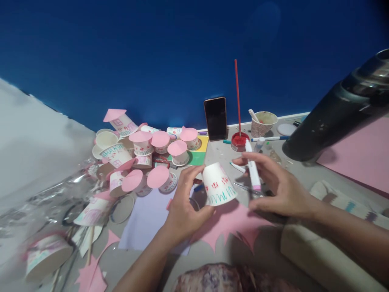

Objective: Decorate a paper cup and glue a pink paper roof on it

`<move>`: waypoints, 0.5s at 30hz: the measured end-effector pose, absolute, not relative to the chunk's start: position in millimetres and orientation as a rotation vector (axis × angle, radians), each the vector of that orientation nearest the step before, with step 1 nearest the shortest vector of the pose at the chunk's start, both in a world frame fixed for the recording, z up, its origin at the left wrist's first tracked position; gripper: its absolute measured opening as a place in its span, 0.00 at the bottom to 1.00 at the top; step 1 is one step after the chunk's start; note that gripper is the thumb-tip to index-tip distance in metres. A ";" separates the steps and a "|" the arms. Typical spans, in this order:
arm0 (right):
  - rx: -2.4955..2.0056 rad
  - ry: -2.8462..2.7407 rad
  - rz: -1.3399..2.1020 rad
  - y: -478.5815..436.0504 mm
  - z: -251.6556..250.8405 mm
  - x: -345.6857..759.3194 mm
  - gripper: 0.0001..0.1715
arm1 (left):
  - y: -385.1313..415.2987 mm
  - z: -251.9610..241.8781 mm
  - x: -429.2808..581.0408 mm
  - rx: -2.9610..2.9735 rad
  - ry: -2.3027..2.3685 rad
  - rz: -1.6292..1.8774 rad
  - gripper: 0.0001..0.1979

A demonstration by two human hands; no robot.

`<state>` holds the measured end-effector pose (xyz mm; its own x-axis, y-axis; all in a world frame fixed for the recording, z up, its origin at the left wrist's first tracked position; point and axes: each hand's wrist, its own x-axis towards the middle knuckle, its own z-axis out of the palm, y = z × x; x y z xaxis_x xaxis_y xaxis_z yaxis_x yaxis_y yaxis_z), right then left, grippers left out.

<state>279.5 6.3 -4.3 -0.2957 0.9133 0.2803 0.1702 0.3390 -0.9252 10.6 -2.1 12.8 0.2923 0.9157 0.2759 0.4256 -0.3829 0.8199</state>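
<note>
My left hand grips a white paper cup by its side. The cup is upside down and slightly tilted, with small red flowers and a wavy green line near its rim. At its right is my right hand, with a white marker with a pink end tucked among the fingers; thumb and forefinger are spread apart. Under the hands lies pink paper with a jagged cut edge. Scissors, partly hidden, lie behind the right hand.
Several decorated cups with pink paper tops crowd the left. A phone leans on the blue wall. Beside it are a red pot holding a red stick, and a paper cup. A dark flask stands at right; lilac paper lies at left.
</note>
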 end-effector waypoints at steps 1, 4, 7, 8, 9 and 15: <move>-1.012 -1.650 0.964 5.8 -1.2 279.0 0.42 | -1.0 8.7 9.5 1.984 1.265 1.068 0.40; -1.124 -1.510 0.786 -0.6 7.9 278.4 0.09 | 2.7 -0.6 7.5 1.982 1.374 1.144 0.36; -1.143 -1.546 0.738 -12.2 13.1 279.4 0.06 | 4.6 -4.1 7.5 2.022 1.397 1.129 0.34; -1.124 -1.616 0.703 -15.8 13.5 279.8 0.07 | 4.8 -4.2 7.5 2.063 1.406 1.114 0.35; -1.091 -1.700 0.660 -18.7 13.4 280.0 0.07 | 4.9 -3.9 7.4 2.106 1.415 1.097 0.36; -0.934 -1.919 0.616 -20.6 12.9 270.6 0.11 | 3.4 -0.6 5.4 2.248 1.371 1.004 0.37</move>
